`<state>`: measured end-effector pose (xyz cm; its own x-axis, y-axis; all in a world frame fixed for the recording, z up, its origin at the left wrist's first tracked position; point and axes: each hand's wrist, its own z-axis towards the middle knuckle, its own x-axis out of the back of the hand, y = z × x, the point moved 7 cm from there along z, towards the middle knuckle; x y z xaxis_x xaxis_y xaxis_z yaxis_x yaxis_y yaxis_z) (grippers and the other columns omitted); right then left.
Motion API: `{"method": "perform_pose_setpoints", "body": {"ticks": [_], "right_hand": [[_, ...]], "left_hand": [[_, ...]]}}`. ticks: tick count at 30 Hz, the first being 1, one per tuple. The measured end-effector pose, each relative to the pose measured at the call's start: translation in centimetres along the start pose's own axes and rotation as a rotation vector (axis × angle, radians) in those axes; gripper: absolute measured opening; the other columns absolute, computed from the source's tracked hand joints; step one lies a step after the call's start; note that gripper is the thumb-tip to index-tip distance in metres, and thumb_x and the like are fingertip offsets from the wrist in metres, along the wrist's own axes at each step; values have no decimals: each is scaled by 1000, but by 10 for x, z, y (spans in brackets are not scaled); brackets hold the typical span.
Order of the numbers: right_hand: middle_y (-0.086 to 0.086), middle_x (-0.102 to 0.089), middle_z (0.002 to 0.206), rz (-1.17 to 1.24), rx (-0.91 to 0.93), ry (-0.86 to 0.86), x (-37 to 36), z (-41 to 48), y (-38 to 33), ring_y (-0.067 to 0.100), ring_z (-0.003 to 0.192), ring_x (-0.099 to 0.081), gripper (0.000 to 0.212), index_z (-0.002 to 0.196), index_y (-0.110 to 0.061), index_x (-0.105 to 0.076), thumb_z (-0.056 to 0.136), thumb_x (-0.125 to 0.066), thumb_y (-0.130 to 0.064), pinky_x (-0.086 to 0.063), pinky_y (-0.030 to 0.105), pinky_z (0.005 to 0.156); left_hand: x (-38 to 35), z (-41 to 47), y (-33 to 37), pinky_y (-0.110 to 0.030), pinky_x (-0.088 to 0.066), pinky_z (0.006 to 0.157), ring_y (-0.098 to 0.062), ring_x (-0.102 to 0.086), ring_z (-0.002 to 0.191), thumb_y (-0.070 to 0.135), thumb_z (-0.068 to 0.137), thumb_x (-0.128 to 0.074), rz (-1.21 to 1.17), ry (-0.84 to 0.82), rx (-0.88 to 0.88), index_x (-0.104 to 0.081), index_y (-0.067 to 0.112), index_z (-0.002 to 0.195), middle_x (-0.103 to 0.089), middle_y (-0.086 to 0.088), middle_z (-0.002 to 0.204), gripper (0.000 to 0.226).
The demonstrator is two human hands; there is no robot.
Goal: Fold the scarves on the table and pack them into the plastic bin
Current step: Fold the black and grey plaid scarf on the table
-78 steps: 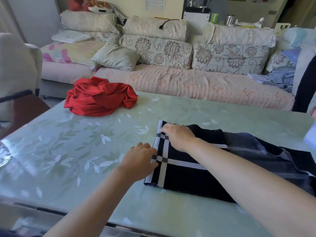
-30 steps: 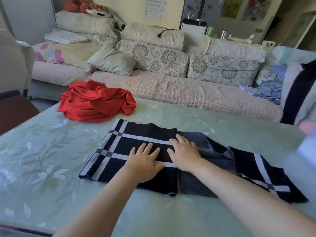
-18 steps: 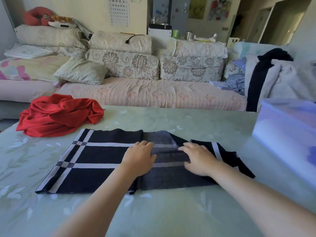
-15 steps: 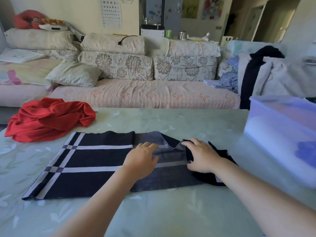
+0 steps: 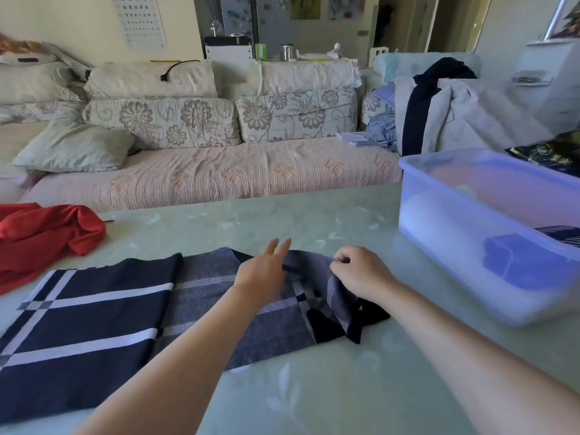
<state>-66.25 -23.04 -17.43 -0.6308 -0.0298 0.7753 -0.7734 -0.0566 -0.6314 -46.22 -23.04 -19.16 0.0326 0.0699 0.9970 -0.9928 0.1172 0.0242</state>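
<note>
Checked scarf (image 5: 94, 309), flat mid-table, mid-fold: left hand (image 5: 263, 273) presses it with straight fingers, right hand (image 5: 361, 274) pinches its 3 o'clock end, probably due over toward 9 o'clock; bin (image 5: 439, 233) at 2 o'clock, red scarf (image 5: 40, 237) at 10.

Matt woven cloth scarf (image 5: 94, 312); glossy smooth table (image 5: 314, 387); translucent plastic bin (image 5: 455, 233); soft red cloth (image 5: 44, 233)

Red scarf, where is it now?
In the head view, the red scarf lies bunched on the table at far left, just beyond the checked scarf.
</note>
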Motion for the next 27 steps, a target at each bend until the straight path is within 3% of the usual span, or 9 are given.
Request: {"method": "perform_pose_setpoints", "body": {"ticks": [3, 6, 9, 11, 13, 15, 18, 21, 27], "right_hand": [[-2, -58, 63, 207, -66, 102, 14, 15, 14, 25, 64, -55, 16, 70, -15, -54, 83, -53, -23, -46, 32, 62], [2, -49, 51, 323, -115, 128, 26, 25, 28, 24, 45, -50, 18, 70, -15, -55, 87, -48, -17, -40, 26, 49], [0, -59, 47, 422, -187, 269, 48, 32, 46, 19, 37, -57, 21, 85, -19, -63, 92, -43, -15, -44, 24, 47], [5, -72, 71, 582, -240, 425, 64, 37, 61, 18, 46, -66, 20, 101, -19, -62, 94, -44, -13, -56, 30, 56], [9, -71, 113, 685, -201, 506, 74, 44, 71, 19, 81, -74, 27, 118, -18, -57, 94, -51, -10, -58, 41, 85], [1, -52, 145, 554, -122, 411, 74, 48, 68, 15, 124, -57, 56, 144, -21, -43, 91, -61, -15, -44, 40, 109], [-2, -41, 152, 329, 4, 227, 62, 39, 56, 13, 138, -41, 64, 148, -24, -41, 89, -61, -9, -31, 22, 109], [-5, -45, 146, 107, 121, 73, 41, 27, 48, 17, 131, -47, 48, 134, -26, -56, 91, -51, -6, -33, 21, 100], [-15, -63, 118, -255, 296, -19, 29, 11, 31, 14, 114, -56, 33, 108, -35, -69, 79, -55, -35, -44, 34, 97]], "left_hand": [[-2, 29, 2, -35, -45, 69, -29, -60, 107, 22, 95, -49, 5, -104, 43, -31, 30, 148, -52, -2, 135, 56], [3, 50, 11, -30, -43, 62, -25, -60, 90, 19, 91, -49, -19, -144, 26, -64, 25, 106, -65, -1, 107, 22], [28, 68, 16, -27, -39, 56, -24, -55, 75, 2, 86, -46, -207, 54, 76, -59, 18, 82, -66, -6, 97, 21], [51, 81, 14, -26, -40, 55, -24, -59, 74, 0, 89, -48, -526, 282, 155, -62, 17, 91, -65, -8, 103, 23], [64, 94, 25, -24, -47, 61, -21, -64, 89, 10, 96, -53, -699, 336, 128, -58, 20, 123, -57, -6, 128, 29], [60, 103, 50, -26, -50, 83, -22, -52, 121, 9, 97, -54, -695, 211, 14, -32, 28, 149, -28, -3, 156, 61], [30, 100, 67, -32, -58, 76, -28, -58, 114, -5, 93, -48, -689, -19, -15, -13, 38, 154, -19, -2, 160, 82], [2, 79, 68, -34, -58, 78, -24, -60, 104, 2, 95, -48, -459, -15, -35, -31, 32, 148, -35, -4, 151, 63], [-19, 18, 87, -36, -45, 93, -20, -50, 110, 40, 92, -58, -336, 67, -240, -60, 26, 117, -53, 4, 117, 28]]}}
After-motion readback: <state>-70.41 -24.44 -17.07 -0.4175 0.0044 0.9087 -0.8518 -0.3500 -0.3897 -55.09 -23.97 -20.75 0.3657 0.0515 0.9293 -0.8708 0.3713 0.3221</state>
